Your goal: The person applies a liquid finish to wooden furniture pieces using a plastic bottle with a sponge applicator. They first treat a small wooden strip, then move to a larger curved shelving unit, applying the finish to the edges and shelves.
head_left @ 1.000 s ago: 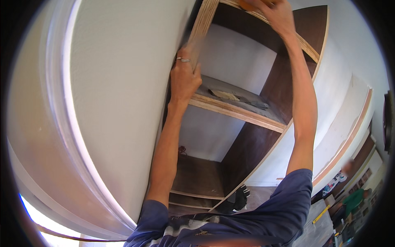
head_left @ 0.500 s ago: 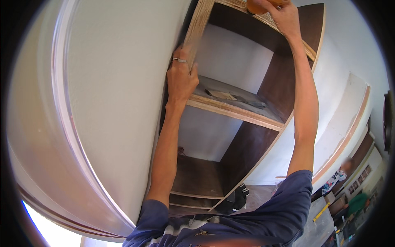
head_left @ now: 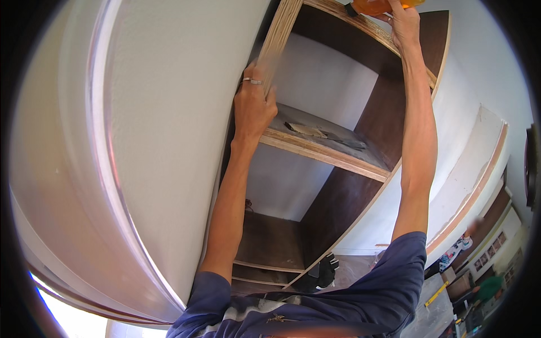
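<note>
An orange bottle (head_left: 373, 7) with a dark tip is gripped by my right hand (head_left: 404, 25), its top cut off by the picture's edge. The dark tip is close to the raw plywood edge of the upper rail (head_left: 369, 27); I cannot tell whether they touch. My left hand (head_left: 255, 107), with a ring on one finger, is closed round the left upright (head_left: 282, 28) of a brown open cabinet (head_left: 389, 115). Its fingertips are partly hidden and blurred. On the middle shelf (head_left: 327, 154), to the right of that hand, lie a tan flat piece (head_left: 306, 130) and a grey flat piece (head_left: 346, 142).
A pale panel (head_left: 174, 141) stands close along the cabinet's left side. Lower shelves (head_left: 270, 239) continue below. A black bag-like thing (head_left: 324, 273) lies on the floor by the cabinet foot. Far right are a grey table (head_left: 428, 307), a yellow level-like bar (head_left: 437, 293) and other people.
My right hand and the orange bottle have shifted right along the upper rail, and the bottle's dark tip shows more. My left hand stays on the upright. The view has moved slightly.
</note>
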A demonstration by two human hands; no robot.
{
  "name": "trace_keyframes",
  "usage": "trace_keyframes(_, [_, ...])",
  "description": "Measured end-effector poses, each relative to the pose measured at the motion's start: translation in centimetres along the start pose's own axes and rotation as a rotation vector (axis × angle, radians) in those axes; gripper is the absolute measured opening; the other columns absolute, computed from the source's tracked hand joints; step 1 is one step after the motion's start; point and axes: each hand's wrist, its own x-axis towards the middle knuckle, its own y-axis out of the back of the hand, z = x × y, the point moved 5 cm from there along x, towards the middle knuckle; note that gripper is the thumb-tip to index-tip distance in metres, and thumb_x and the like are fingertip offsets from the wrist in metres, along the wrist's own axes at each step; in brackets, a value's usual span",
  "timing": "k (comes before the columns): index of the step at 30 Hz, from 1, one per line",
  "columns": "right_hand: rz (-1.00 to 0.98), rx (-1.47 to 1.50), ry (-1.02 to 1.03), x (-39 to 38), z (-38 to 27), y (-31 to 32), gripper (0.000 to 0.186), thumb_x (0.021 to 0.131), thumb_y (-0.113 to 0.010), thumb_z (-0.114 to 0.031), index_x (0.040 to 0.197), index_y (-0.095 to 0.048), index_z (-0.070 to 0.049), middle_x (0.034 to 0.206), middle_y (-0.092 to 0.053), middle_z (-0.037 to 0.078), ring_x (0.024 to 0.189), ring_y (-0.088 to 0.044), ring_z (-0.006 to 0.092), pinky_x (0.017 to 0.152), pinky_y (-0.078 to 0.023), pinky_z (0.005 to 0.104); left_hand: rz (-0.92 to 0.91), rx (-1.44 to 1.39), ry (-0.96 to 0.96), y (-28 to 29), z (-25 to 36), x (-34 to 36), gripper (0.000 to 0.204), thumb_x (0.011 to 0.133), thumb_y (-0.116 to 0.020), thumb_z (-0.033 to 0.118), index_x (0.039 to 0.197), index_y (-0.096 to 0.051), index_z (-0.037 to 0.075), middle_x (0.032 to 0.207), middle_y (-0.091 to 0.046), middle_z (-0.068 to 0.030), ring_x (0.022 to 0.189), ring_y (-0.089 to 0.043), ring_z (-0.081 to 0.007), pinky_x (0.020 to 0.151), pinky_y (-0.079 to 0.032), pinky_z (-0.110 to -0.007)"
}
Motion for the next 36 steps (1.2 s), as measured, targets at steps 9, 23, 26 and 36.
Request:
trace_keyframes(9, [0.019, -0.280, 0.205, -1.6, -1.5, -2.0, 0.042, 0.091, -0.082, -0.036, 0.109, -0.070, 0.000, 0.097, -0.073, 0.005, 0.083, -0.069, 0.0128, 0.072, -0.057, 0.0289, 0.016, 0.001, -0.025, 0.3, 0.4, 0.1, 0.060, 0.090, -0.069, 0.001, 0.145, -0.050, 0.015, 0.144, -0.057, -0.0171, 0.133, -0.056, -0.0389, 0.110, -0.050, -0.046])
trace_keyframes(23, [-0.239, -0.394, 0.319, -4.7, -4.5, -3.4, 0.033, 0.089, -0.085, -0.027, 0.106, -0.074, -0.001, 0.095, -0.077, 0.006, 0.087, -0.072, 0.0135, 0.080, -0.057, 0.0302, -0.004, -0.017, 0.008, -0.2, 0.2, 0.2, 0.060, 0.090, -0.069, 0.001, 0.145, -0.050, 0.017, 0.145, -0.057, -0.0154, 0.133, -0.056, -0.0379, 0.111, -0.049, -0.045])
trace_keyframes(26, [-0.180, -0.397, 0.339, -4.2, -3.6, -7.3, 0.034, 0.089, -0.084, -0.028, 0.107, -0.074, -0.001, 0.093, -0.076, 0.006, 0.087, -0.072, 0.0134, 0.078, -0.057, 0.0305, -0.014, -0.008, 0.012, -0.1, 0.0, 0.1, 0.060, 0.090, -0.069, 0.001, 0.144, -0.050, 0.016, 0.146, -0.057, -0.0157, 0.134, -0.056, -0.0385, 0.112, -0.049, -0.045])
trace_keyframes(36, [-0.200, -0.375, 0.248, -5.4, -4.6, -4.8, 0.038, 0.088, -0.085, -0.029, 0.108, -0.072, -0.001, 0.093, -0.075, 0.005, 0.083, -0.069, 0.0128, 0.075, -0.057, 0.0302, -0.020, 0.016, 0.002, -0.2, 0.0, 0.2, 0.060, 0.089, -0.069, 0.001, 0.144, -0.051, 0.016, 0.144, -0.058, -0.0166, 0.134, -0.056, -0.0378, 0.111, -0.049, -0.045])
